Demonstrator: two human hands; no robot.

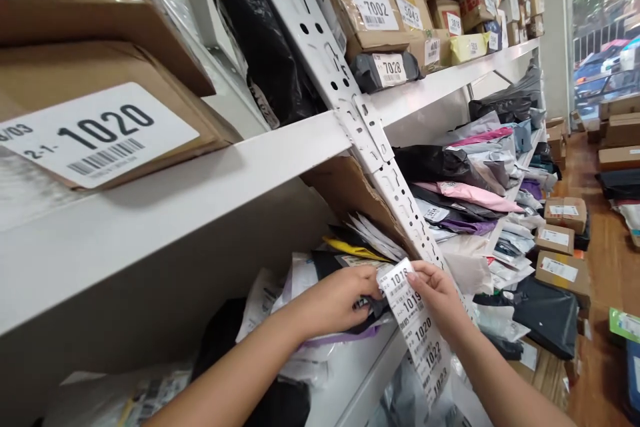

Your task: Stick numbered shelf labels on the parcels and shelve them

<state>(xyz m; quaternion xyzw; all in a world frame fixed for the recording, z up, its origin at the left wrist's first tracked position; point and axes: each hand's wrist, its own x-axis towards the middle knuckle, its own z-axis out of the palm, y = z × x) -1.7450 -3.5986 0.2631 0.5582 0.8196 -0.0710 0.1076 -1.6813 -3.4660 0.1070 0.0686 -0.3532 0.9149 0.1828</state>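
Beside the perforated shelf post (pixel 367 127), the grip of the right hand (pixel 439 292) pinches the label strip (pixel 421 332) at its far end; the rest hangs toward the near side. Left of it, the left hand (pixel 347 295) curls against stacked packets (pixel 301 277); whether it pinches any cannot be told.

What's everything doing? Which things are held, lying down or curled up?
Long white paper strip of number labels: held near its top, hanging down.
Bare right hand: pinching the strip.
Bare left hand: fingers curled near the strip; can't tell if touching.
Brown cardboard 1020 box: labelled, lying on the white metal shelf.
Pale pink plastic bag: lying in a pile.
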